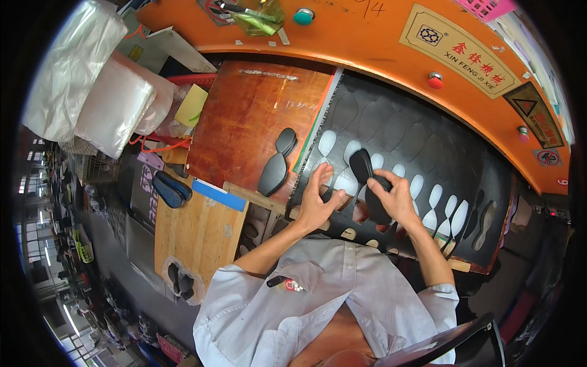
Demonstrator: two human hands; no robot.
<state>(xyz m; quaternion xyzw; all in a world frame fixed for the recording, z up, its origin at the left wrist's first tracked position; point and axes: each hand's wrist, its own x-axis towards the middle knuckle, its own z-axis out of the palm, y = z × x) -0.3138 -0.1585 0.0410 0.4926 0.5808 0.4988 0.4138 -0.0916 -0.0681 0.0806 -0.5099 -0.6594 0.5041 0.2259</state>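
My right hand point(394, 199) is closed around a small stack of black sole-shaped pieces point(362, 165), held just above a black sheet point(391, 122). Sole-shaped openings run in a row along that sheet, pale where the surface beneath shows through. Farther back on it, faint sole outlines are visible. My left hand point(319, 202) hovers at the sheet's near left part, fingers and thumb apart, with nothing in it. Left of the sheet, a pile of black soles point(275, 172) lies on a reddish-brown wooden board point(244, 116).
An orange machine point(361, 30) with a green button point(304, 16) and a red button point(435, 81) spans the far side. Dark blue soles point(171, 189) rest on a light wooden table point(195, 229) at left. Clear plastic bags point(116, 110) hang at the far left.
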